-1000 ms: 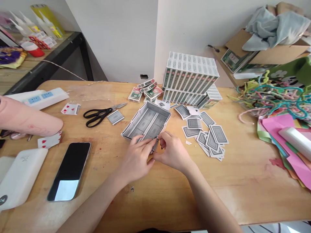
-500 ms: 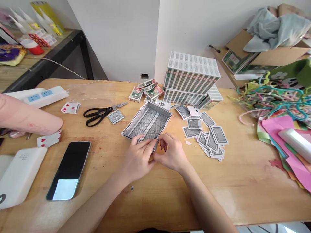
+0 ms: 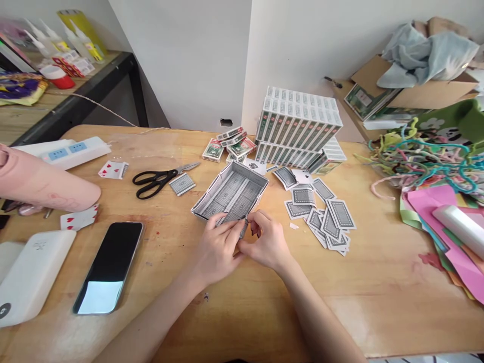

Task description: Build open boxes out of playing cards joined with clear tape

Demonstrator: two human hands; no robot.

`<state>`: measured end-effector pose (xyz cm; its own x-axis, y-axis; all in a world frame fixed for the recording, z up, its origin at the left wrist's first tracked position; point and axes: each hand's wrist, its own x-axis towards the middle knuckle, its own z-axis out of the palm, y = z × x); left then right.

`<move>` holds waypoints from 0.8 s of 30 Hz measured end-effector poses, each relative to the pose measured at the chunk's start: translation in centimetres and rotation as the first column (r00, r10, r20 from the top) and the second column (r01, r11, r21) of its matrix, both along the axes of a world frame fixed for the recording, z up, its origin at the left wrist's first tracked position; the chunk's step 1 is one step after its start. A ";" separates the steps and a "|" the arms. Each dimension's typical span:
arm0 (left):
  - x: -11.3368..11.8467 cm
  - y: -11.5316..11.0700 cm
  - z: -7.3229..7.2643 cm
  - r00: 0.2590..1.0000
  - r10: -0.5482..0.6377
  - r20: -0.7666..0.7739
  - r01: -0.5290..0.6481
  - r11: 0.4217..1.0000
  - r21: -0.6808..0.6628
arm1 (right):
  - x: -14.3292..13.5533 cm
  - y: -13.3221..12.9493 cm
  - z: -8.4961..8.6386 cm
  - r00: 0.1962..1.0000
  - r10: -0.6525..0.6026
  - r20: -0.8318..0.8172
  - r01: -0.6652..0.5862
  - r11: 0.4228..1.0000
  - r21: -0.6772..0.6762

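Observation:
An open box built from grey-patterned playing cards sits tilted at an angle on the wooden table. My left hand is closed on its near wall, with fingers over the rim. At the near right corner my right hand pinches the card edge, thumb and fingertips together. The two hands almost touch there, and part of the corner is hidden behind the fingers. Right of the box lie loose playing cards, mostly face down. A cut card and black-handled scissors rest to its left.
Stacked card packs stand behind the box, near a few loose packs. On the left are a phone, a white power bank, a pink bottle and a power strip. Coloured paper and pipe cleaners lie right.
The camera view has shifted slightly. Both hands keep their hold at the box's near corner, with only slight finger movement.

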<state>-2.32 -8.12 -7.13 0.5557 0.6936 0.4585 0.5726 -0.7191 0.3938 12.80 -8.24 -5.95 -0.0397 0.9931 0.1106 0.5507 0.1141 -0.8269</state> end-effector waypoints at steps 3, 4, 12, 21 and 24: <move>0.0 0.0 0.0 1.000 -0.005 0.004 0.005 1.000 0.001 | -0.1 0.0 0.0 1.000 -0.005 0.007 0.005 1.000 -0.007; 0.0 0.0 0.0 1.000 -0.006 0.002 0.006 1.000 0.001 | -0.1 -0.1 0.0 1.000 -0.005 0.009 0.005 1.000 -0.013; 0.0 -0.1 0.1 1.000 0.000 -0.027 0.000 1.000 -0.008 | 0.1 -0.3 -0.1 0.999 -0.001 0.035 0.005 0.995 -0.103; 0.2 -0.1 -0.1 0.992 0.037 -0.124 -0.039 0.999 -0.015 | 0.6 -0.5 -0.5 0.996 0.036 0.084 -0.021 0.986 -0.167; 0.1 0.1 -0.1 0.985 0.053 -0.162 -0.053 0.999 0.004 | 0.8 -0.6 -0.8 0.995 0.067 0.071 -0.053 0.983 -0.177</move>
<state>-2.21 -8.02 -7.19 0.5853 0.7241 0.3648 0.6661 -0.6859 0.2930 13.57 -8.85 -6.73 -0.1017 0.9924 -0.0698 0.6098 0.0068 -0.7925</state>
